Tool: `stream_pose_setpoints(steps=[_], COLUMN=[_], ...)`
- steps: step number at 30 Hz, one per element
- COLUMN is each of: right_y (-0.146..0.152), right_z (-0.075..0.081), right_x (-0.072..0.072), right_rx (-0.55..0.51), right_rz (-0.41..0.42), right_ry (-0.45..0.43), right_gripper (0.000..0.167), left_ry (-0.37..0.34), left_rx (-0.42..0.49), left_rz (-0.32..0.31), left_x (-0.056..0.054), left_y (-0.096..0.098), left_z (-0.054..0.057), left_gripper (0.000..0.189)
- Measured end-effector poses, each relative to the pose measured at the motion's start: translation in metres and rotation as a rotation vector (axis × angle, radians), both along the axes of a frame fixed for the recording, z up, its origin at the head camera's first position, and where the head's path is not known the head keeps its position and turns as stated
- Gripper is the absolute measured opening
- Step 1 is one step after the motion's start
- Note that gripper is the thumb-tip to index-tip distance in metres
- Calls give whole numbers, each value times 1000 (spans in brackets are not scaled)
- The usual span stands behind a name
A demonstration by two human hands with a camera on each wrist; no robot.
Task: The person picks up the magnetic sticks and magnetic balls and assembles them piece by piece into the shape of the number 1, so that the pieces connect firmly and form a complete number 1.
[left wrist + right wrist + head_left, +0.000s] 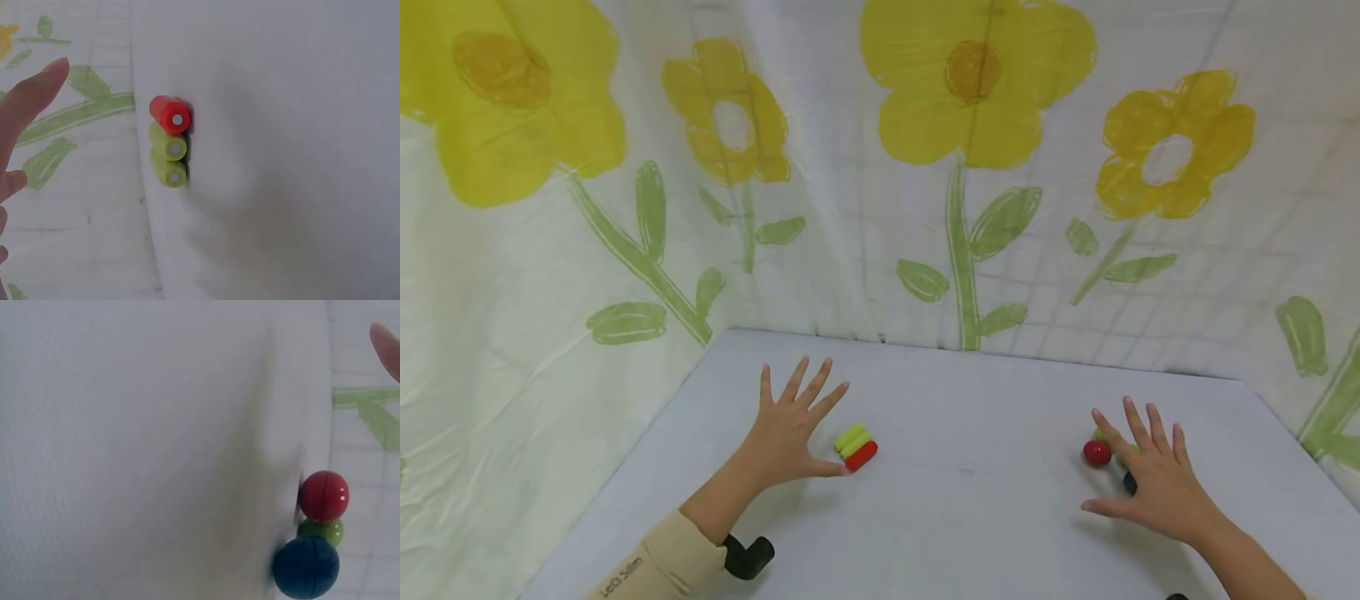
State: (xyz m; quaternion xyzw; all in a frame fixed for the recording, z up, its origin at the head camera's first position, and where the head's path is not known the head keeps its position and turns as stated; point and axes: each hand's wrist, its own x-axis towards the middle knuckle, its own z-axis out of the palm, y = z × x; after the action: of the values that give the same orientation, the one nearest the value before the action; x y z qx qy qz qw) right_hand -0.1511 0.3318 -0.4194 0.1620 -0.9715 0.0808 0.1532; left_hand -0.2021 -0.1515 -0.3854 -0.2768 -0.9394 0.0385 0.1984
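My left hand (784, 439) hovers over the left part of the table, fingers spread wide and holding nothing. Just beyond its thumb tip lie a red rod (861, 456) and two yellow-green rods, side by side. In the left wrist view, the red rod (171, 115) and the yellow-green rods (170, 147) each show a silvery dot on the end. On the right, my right hand (1167, 492) is also spread and holds nothing. Beside and partly beneath it sit a red ball (1097, 453), a green ball (324, 530) and a dark blue ball (306, 567), clustered together.
The white table (970, 525) ends at a hanging white cloth (842, 250) painted with yellow flowers, behind and at both sides. A black wrist device (748, 557) shows at the left sleeve (662, 554). Both hands cast soft shadows on the tabletop.
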Motion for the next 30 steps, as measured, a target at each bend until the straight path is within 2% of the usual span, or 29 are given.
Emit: stream_pose_setpoints(steps=[7, 11, 16, 21, 30], right_y=[-3, -4, -4, -1, 6], right_z=[-3, -5, -5, -6, -10], right_x=[1, 3, 8, 15, 20], right_rx=[-147, -260, -420, -512, -538], right_rz=[-31, -38, -65, -192, -361], right_ry=[-9, -18, -85, -173, -215], right_gripper=[116, 113, 104, 97, 95], left_ry=[-34, -39, -57, -128, -253], left_rx=[105, 207, 314, 435, 694], left_rz=[19, 22, 47, 66, 142], left_x=[2, 3, 4, 8, 13], left_y=[11, 17, 23, 27, 34], left_z=[-9, -16, -23, -29, -36], left_gripper=[99, 91, 81, 70, 55])
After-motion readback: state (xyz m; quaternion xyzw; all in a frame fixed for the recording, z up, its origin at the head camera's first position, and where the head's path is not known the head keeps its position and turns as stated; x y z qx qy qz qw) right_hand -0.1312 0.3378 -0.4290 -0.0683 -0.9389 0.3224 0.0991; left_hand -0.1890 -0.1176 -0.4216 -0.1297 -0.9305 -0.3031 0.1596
